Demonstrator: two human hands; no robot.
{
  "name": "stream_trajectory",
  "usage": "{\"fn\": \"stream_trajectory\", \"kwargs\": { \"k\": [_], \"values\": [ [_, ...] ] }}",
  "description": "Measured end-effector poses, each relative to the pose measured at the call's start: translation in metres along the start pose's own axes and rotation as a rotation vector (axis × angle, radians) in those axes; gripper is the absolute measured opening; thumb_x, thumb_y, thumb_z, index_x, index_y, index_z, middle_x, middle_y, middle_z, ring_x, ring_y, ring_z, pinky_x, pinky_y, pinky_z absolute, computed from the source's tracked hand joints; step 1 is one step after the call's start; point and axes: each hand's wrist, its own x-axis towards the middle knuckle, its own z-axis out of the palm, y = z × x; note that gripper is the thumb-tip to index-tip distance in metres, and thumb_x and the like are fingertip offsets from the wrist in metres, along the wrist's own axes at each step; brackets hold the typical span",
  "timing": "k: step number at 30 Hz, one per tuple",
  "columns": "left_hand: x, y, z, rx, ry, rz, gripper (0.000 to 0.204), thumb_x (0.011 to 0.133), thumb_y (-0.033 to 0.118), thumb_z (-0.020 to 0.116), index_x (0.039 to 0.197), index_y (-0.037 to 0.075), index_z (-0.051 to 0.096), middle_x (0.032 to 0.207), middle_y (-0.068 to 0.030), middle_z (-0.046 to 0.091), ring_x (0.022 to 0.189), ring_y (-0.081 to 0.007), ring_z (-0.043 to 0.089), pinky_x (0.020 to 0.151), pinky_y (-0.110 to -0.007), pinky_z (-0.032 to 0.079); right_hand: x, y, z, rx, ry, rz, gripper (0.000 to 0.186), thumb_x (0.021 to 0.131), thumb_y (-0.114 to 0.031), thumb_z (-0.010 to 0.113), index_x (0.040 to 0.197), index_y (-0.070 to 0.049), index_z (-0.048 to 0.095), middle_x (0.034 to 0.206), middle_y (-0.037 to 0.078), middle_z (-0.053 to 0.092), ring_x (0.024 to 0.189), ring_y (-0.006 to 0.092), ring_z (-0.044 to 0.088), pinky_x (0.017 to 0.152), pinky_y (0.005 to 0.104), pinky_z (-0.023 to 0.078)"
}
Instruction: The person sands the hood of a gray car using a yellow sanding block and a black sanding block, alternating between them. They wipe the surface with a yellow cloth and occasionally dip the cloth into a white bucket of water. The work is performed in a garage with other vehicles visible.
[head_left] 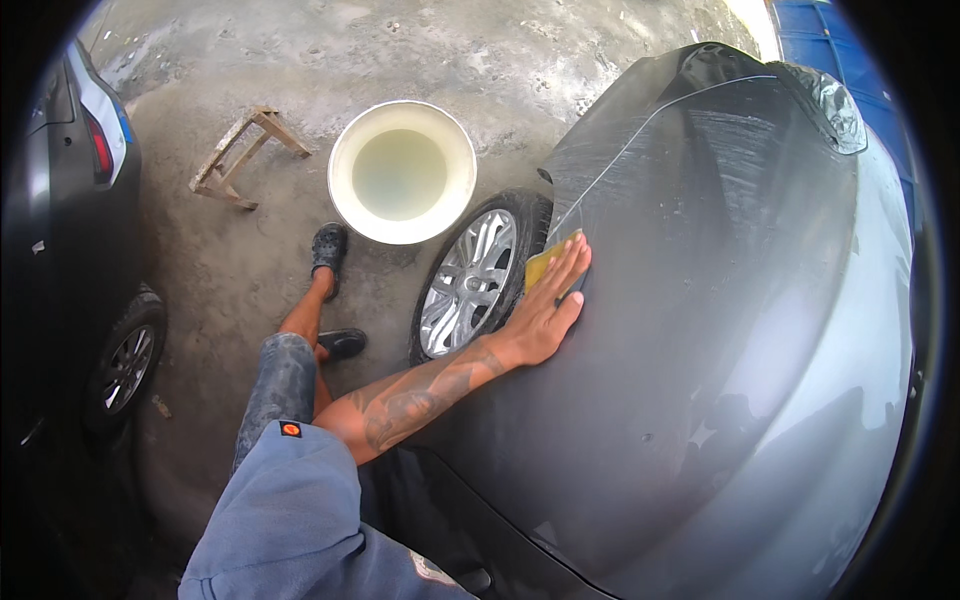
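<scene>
My left hand lies palm down on the dark grey front fender of a car, just above the wheel arch. Under its fingers it presses a yellow sanding sheet against the panel; a dark edge shows beside the fingertips. The fingers are fairly straight and the thumb points right. Whitish streaks mark the dull, wet-looking paint farther along the hood. Beside my wrist is the front wheel with its silver rim. My right hand is out of view.
A white bucket of cloudy water stands beyond the wheel. Left of it is a small wooden stool. Another dark car stands at the left. Clear plastic covers the headlight area. The floor is rough concrete.
</scene>
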Motion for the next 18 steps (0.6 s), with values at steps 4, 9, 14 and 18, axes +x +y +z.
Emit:
{"fn": "stream_trajectory", "kwargs": {
  "k": [4,9,14,18],
  "values": [
    [-0.108,0.063,0.022,-0.045,-0.14,-0.008,0.071,0.109,0.037,0.031,0.172,0.01,0.012,0.179,-0.0175,0.008,0.166,-0.0363,0.006,0.131,-0.057,0.007,-0.004,-0.001,-0.005,0.003,-0.023,0.028,0.03,0.097,-0.037,0.067,0.105,-0.01,0.079,0.102,0.009,0.077,0.104,0.0321,0.073,0.101,0.0569,0.051],
    [0.012,0.04,-0.001,0.017,-0.09,0.13,0.067,0.111,0.03,0.03,0.172,0.009,0.013,0.179,-0.0177,0.008,0.166,-0.0362,0.006,0.133,-0.051,0.007,0.001,-0.001,-0.003,0.023,0.012,0.015,0.03,0.097,-0.037,0.068,0.105,-0.01,0.079,0.102,0.009,0.077,0.104,0.032,0.073,0.1,0.0566,0.051],
    [-0.068,0.083,0.021,-0.109,-0.23,0.107,0.07,0.108,0.033,0.032,0.172,0.009,0.016,0.18,-0.016,0.008,0.166,-0.0352,0.006,0.132,-0.053,0.008,-0.003,-0.006,-0.01,0.035,-0.018,0.052,0.029,0.097,-0.037,0.068,0.104,-0.01,0.079,0.101,0.008,0.077,0.103,0.032,0.073,0.1,0.0564,0.051],
    [-0.084,0.089,0.027,-0.077,-0.243,0.093,0.071,0.107,0.032,0.031,0.171,0.007,0.017,0.179,-0.0162,0.01,0.166,-0.0356,0.007,0.132,-0.054,0.007,-0.003,-0.007,-0.016,0.037,-0.021,0.061,0.029,0.097,-0.037,0.068,0.104,-0.01,0.079,0.101,0.008,0.077,0.103,0.0319,0.073,0.1,0.0562,0.051]
  ]
}}
